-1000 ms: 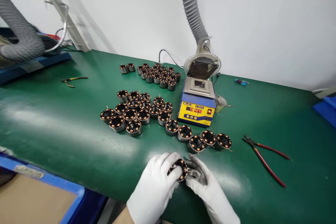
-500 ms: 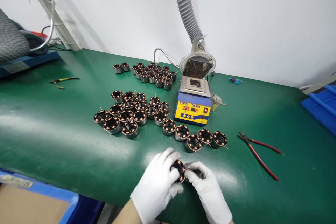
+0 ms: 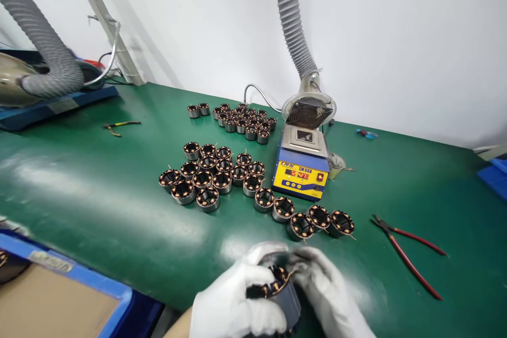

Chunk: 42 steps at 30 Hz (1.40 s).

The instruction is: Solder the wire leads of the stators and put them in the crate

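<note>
My left hand [image 3: 233, 298] and my right hand [image 3: 328, 293], both in white gloves, close around one motor stator [image 3: 279, 290] with copper windings, held low at the near edge of the green table [image 3: 99, 185]. The left fingers wrap its side; the right fingers press on its far side. Several more stators [image 3: 209, 174] stand in a cluster on the table ahead, with a row [image 3: 301, 216] trailing to the right. Another group of stators [image 3: 241, 119] sits farther back.
A blue and yellow solder pot [image 3: 303, 163] stands mid-table under a fan hood on a grey hose [image 3: 293, 26]. Red-handled pliers [image 3: 407, 256] lie at the right, yellow-handled pliers [image 3: 119, 127] at the left. A blue bin [image 3: 71, 285] sits at lower left.
The held stator has come closer to me and lower in view, and has turned so its metal side shows. Both hands stayed closed on it.
</note>
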{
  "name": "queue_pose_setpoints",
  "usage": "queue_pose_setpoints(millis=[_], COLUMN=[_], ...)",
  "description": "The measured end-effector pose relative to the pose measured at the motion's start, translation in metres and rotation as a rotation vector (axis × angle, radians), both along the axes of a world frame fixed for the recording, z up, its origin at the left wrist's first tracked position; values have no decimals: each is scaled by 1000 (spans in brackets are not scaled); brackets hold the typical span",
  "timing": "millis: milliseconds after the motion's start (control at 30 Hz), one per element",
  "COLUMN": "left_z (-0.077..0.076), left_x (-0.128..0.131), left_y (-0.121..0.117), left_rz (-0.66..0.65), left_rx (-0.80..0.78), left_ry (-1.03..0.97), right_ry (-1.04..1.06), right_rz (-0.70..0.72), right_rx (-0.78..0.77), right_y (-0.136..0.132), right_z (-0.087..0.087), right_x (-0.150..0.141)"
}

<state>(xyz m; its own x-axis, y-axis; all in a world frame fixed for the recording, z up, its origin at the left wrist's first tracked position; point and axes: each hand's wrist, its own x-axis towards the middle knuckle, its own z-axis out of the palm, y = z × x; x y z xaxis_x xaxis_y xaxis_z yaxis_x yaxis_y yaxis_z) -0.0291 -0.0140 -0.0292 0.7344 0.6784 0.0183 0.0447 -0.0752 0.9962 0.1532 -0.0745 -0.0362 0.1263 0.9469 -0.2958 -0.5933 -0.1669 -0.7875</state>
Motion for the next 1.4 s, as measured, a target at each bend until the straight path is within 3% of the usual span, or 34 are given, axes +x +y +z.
queue_pose_setpoints(millis=[67,100,200,267,367,533,667,833,900,1033,1100,1167,1267,1400], left_z=[6,5,-7,-18,-23,-13,-9,-3,-1,-2,-3,-4,-6,-13], left_x=[5,8,14,15,14,16,13,22,28,29,26,28,40,51], left_y=[6,7,0,-6,-6,9,18,21,21,20,17,13,5,-1], left_rz=[-57,-26,147,170,120,67,-38,52,181,410,359,300,416,641], left_rx=[182,258,398,460,440,354,367,313,172,-309,-354,-266,-211,-568], left_ry=[158,228,279,233,231,203,132,64,60,-43,-15,65,0,-179], right_ry=[174,259,423,469,486,518,493,548,567,575,599,603,598,582], right_rz=[174,216,205,183,227,322,249,198,239,309,277,221,177,216], right_rx=[-58,-76,-143,-172,-180,-180,-176,-129,-113,-95,-114,-130,-136,-104], right_y=[-5,-7,-6,-4,-4,-4,-2,-1,0,0,0,-1,-1,2], right_z=[-9,-14,-29,-38,-45,-42,-45,-47,-43,-37,-38,-39,-39,-36], right_x=[-18,-25,-32,-29,-24,-23,-28,-33,-32,-28,-29,-31,-35,-35])
